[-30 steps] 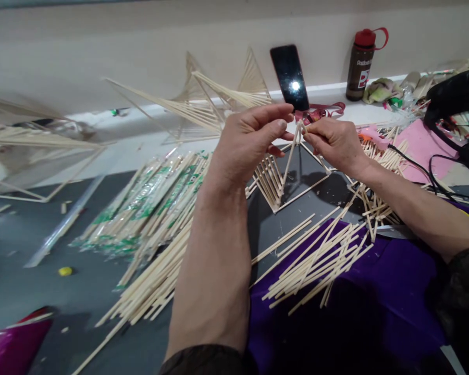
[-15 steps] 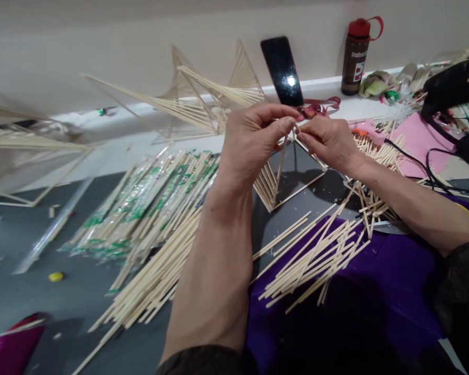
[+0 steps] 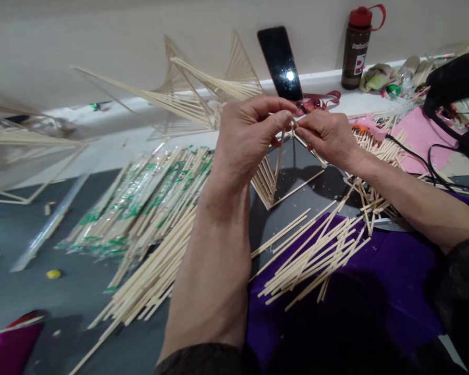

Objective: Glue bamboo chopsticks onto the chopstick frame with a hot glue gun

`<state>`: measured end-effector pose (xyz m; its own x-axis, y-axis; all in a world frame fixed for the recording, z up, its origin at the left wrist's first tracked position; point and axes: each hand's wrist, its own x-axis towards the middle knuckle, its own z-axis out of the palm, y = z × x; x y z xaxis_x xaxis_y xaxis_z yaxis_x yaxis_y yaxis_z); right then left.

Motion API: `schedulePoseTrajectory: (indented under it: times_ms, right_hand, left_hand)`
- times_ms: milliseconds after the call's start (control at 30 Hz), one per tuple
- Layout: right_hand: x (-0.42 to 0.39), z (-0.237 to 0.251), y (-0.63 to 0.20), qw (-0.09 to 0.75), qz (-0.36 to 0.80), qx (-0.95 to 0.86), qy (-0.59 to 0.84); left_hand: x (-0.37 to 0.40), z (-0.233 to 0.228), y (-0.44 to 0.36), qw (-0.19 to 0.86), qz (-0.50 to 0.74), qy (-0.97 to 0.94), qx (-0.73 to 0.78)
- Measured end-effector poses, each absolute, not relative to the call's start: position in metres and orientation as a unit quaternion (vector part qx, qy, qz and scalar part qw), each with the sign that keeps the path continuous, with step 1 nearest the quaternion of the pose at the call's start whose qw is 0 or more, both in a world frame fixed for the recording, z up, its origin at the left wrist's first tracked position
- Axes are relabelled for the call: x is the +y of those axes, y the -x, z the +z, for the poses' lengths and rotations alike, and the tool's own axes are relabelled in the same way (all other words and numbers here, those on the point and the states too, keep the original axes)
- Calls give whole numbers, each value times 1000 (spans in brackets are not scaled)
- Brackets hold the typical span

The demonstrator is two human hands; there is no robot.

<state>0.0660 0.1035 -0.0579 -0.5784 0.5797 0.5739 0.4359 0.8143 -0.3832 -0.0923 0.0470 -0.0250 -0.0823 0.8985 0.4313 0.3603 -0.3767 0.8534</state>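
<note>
Grey table (image 3: 19, 291): both hands (image 3: 293, 133) pinch stick frame's (image 3: 271, 179) apex.

the left hand (image 3: 250, 138) and right hand (image 3: 328, 138) meet at the apex of a small stick frame (image 3: 275, 174) standing on the grey table (image 3: 31, 291). fingertips of both hands pinch the top ends of the frame's sticks; the thumbs almost touch. loose sticks (image 3: 312, 255) lie fanned across a purple cloth (image 3: 375, 291) below the right forearm. wrapped stick packs (image 3: 140, 203) lie left of the left forearm, with bare sticks (image 3: 148, 286) just beside them. a larger stick structure (image 3: 203, 94) stands behind the hands. a phone (image 3: 279, 62) leans on the wall. a brown bottle (image 3: 355, 49) stands further right, near a pink sheet (image 3: 412, 138) and black cable (image 3: 433, 166).
</note>
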Motion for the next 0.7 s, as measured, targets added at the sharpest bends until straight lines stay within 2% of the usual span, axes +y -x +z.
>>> schedulePoseTrajectory:
  times_ms: [367,700]
  right_hand:
    - [104,-59,-69,368,116,-878,284]
    - [103,-58,-68,351,111,-883,291]
  left_hand:
    - [42,-20,96,331,530,-595,506]
    - [43,-22,97,301,498,-630,514]
